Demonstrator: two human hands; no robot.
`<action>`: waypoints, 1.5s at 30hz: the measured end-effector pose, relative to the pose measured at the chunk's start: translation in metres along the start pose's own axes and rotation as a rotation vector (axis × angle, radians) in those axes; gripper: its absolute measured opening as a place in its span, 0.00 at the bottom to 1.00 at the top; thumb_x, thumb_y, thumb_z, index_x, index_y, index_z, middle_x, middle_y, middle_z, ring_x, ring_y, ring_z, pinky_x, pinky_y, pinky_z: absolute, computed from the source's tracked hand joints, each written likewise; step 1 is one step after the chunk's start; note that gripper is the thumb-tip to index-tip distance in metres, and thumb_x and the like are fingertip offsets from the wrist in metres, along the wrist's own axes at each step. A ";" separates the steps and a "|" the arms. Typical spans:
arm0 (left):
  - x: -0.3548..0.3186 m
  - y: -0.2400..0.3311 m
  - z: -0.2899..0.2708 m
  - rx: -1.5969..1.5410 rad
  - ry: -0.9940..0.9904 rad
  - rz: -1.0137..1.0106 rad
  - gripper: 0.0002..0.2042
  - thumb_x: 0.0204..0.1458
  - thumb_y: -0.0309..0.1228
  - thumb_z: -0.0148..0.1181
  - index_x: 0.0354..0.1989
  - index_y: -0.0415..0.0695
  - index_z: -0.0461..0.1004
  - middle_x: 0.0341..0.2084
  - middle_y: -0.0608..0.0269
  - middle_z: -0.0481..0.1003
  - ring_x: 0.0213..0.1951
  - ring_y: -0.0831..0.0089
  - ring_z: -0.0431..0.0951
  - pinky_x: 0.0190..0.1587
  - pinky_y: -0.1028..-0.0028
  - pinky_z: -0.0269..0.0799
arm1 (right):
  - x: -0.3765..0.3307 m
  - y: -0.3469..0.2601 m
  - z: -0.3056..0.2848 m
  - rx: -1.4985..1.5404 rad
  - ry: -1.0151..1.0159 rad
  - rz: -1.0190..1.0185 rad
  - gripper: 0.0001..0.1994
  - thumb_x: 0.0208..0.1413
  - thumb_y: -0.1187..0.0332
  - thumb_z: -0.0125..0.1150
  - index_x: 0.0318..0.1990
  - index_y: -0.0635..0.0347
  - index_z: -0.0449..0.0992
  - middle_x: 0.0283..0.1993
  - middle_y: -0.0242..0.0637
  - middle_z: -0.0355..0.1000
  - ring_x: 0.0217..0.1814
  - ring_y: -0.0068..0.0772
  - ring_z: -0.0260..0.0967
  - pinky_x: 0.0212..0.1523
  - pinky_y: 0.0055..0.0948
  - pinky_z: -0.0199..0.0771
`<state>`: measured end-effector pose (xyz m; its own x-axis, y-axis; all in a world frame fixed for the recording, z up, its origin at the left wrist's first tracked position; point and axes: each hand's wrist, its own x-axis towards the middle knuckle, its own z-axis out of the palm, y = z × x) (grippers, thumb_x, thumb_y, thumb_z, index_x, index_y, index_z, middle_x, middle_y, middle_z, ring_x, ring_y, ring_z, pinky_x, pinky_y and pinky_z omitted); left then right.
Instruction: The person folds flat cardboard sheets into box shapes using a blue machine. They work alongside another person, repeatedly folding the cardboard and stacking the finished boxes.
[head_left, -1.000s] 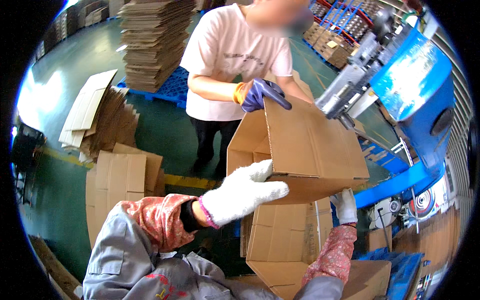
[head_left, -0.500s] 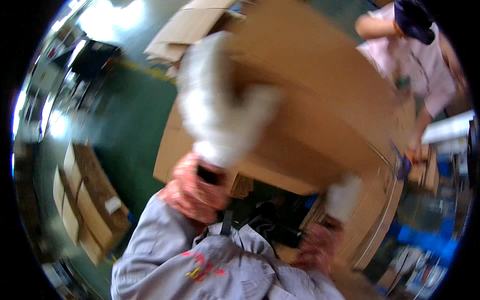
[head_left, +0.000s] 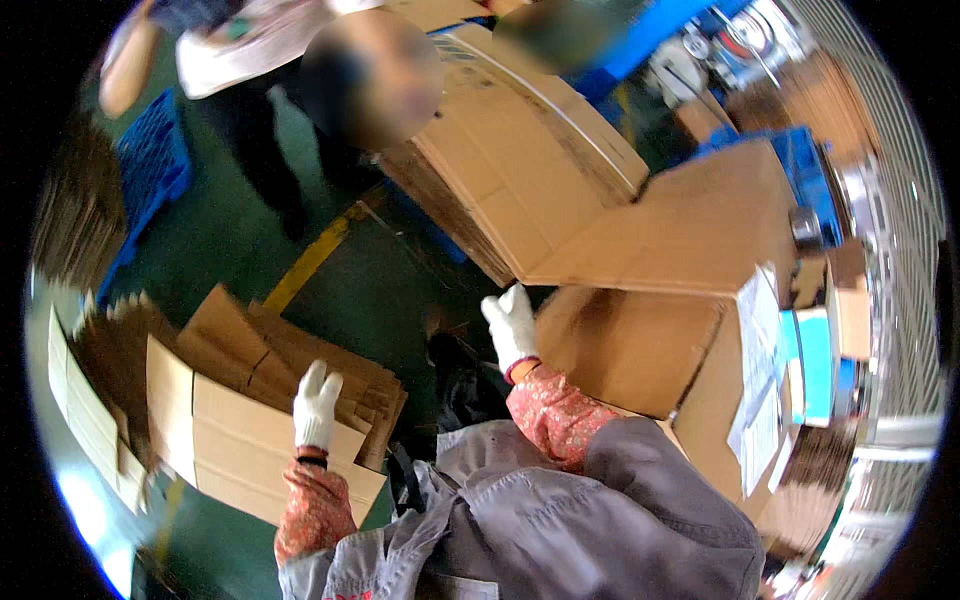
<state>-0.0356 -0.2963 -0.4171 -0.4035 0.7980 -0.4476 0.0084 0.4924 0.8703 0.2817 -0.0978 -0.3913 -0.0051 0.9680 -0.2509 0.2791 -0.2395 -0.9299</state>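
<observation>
My left hand point(head_left: 316, 408), in a white glove, hovers over a pile of flat cardboard sheets point(head_left: 265, 440) at the lower left. Its fingers are apart, with nothing seen in them. My right hand point(head_left: 511, 328), also white-gloved, is beside the near-left corner of an open cardboard box point(head_left: 630, 350). Its fingers look apart, and the fingertips come close to the lower edge of a raised flap point(head_left: 670, 235). Whether they touch the flap is hard to see. Papers point(head_left: 758, 385) lie along the box's right side.
A stack of flat cardboard point(head_left: 530, 150) stands beyond the box. Another person point(head_left: 250, 50) is at the far left, near a blue pallet point(head_left: 152, 170). More cardboard stacks point(head_left: 810, 105) and a light blue box point(head_left: 812, 365) are on the right. A yellow line point(head_left: 315, 255) crosses the green floor.
The view has swung around, and the large cardboard in front of my hands has given way to the open box. My hands are now lower and farther apart, the left over the pile.
</observation>
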 end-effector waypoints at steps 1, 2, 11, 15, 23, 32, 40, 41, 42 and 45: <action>0.016 0.058 0.021 0.060 -0.063 0.082 0.31 0.62 0.38 0.61 0.69 0.33 0.63 0.68 0.48 0.66 0.69 0.59 0.66 0.70 0.65 0.59 | 0.013 0.001 -0.017 0.152 0.193 -0.059 0.21 0.59 0.63 0.62 0.56 0.59 0.65 0.51 0.36 0.67 0.47 0.29 0.62 0.44 0.32 0.64; 0.035 0.096 0.043 0.092 -0.118 0.147 0.30 0.62 0.38 0.61 0.69 0.34 0.63 0.68 0.48 0.66 0.69 0.59 0.65 0.70 0.64 0.59 | 0.023 0.003 -0.026 0.276 0.316 -0.086 0.19 0.59 0.65 0.62 0.55 0.58 0.65 0.49 0.33 0.67 0.44 0.26 0.61 0.41 0.31 0.64; 0.029 0.354 0.340 0.410 -0.687 0.897 0.37 0.46 0.47 0.72 0.64 0.43 0.71 0.63 0.42 0.70 0.64 0.48 0.70 0.66 0.61 0.66 | 0.063 0.016 -0.035 0.693 0.725 0.204 0.24 0.61 0.69 0.58 0.63 0.62 0.62 0.65 0.46 0.64 0.63 0.42 0.63 0.60 0.40 0.62; -0.025 0.446 0.408 0.056 -0.966 1.421 0.41 0.35 0.44 0.77 0.62 0.42 0.71 0.58 0.39 0.70 0.60 0.42 0.70 0.63 0.58 0.68 | 0.061 0.021 -0.040 0.771 0.729 0.259 0.21 0.62 0.68 0.56 0.61 0.61 0.63 0.61 0.46 0.65 0.60 0.42 0.64 0.57 0.40 0.63; -0.019 0.456 0.414 0.252 -0.891 1.895 0.43 0.28 0.46 0.78 0.56 0.38 0.69 0.53 0.48 0.72 0.52 0.46 0.75 0.54 0.56 0.75 | 0.083 0.025 -0.036 0.883 0.654 0.296 0.16 0.65 0.65 0.51 0.57 0.59 0.65 0.53 0.44 0.67 0.53 0.42 0.66 0.51 0.39 0.65; 0.050 0.465 0.330 0.567 -0.778 1.029 0.41 0.45 0.29 0.75 0.70 0.42 0.62 0.65 0.46 0.68 0.65 0.57 0.71 0.59 0.69 0.75 | 0.122 0.037 -0.024 0.971 0.438 0.389 0.12 0.67 0.63 0.45 0.53 0.56 0.68 0.44 0.42 0.69 0.45 0.41 0.69 0.44 0.39 0.68; 0.147 0.438 0.302 0.621 -0.238 0.877 0.14 0.58 0.40 0.62 0.38 0.39 0.78 0.28 0.51 0.77 0.31 0.61 0.78 0.36 0.67 0.72 | 0.178 -0.018 0.005 -0.061 0.442 0.026 0.21 0.65 0.54 0.50 0.52 0.64 0.67 0.52 0.56 0.69 0.57 0.60 0.65 0.56 0.45 0.65; 0.154 0.441 0.305 0.598 -0.247 0.876 0.14 0.58 0.40 0.62 0.37 0.39 0.77 0.27 0.51 0.77 0.30 0.61 0.78 0.35 0.67 0.72 | 0.184 -0.045 -0.007 -0.079 0.346 0.150 0.28 0.63 0.52 0.55 0.62 0.65 0.64 0.63 0.54 0.65 0.66 0.57 0.60 0.64 0.43 0.62; 0.159 0.448 0.303 0.584 -0.245 0.876 0.14 0.57 0.40 0.62 0.37 0.39 0.77 0.27 0.51 0.77 0.29 0.62 0.77 0.35 0.68 0.72 | 0.189 -0.076 -0.014 -0.099 0.233 0.263 0.37 0.61 0.50 0.61 0.71 0.66 0.60 0.73 0.53 0.60 0.76 0.55 0.55 0.72 0.42 0.58; 0.171 0.470 0.307 0.542 -0.266 0.895 0.14 0.57 0.40 0.63 0.36 0.39 0.77 0.26 0.52 0.76 0.28 0.63 0.76 0.34 0.68 0.72 | 0.206 -0.109 -0.020 -0.038 0.559 0.206 0.47 0.54 0.47 0.68 0.73 0.67 0.55 0.76 0.55 0.53 0.78 0.54 0.51 0.75 0.41 0.53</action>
<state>0.1802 0.1777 -0.1475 0.1613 0.9623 0.2190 0.6321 -0.2711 0.7259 0.2696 0.1293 -0.3358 0.5561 0.7970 -0.2356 0.2554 -0.4337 -0.8641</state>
